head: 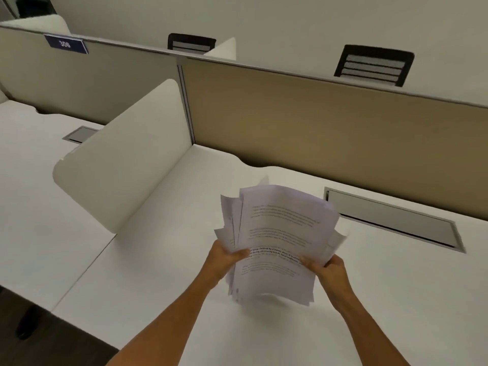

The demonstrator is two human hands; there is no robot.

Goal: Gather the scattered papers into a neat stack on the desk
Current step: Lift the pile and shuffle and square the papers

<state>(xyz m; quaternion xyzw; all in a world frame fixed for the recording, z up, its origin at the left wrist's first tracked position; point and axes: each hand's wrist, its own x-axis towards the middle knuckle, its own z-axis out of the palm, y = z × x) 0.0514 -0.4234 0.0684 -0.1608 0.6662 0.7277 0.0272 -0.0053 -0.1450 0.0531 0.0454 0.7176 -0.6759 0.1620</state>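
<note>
A loose bundle of printed white papers [277,233] is held above the white desk [171,273], tilted up toward me, its sheets fanned and uneven at the edges. My left hand [224,257] grips the bundle's left edge with the thumb on the top sheet. My right hand [326,268] grips the right edge the same way. The lower edge of the bundle hangs just above the desk surface; I cannot tell whether it touches. No other loose sheets show on the desk.
A white rounded side divider [126,165] stands to the left. A tan back partition [330,128] runs behind the desk. A grey cable hatch [393,220] lies at the right rear, another [80,133] on the neighbouring desk. Two chair backs [375,64] rise beyond the partition.
</note>
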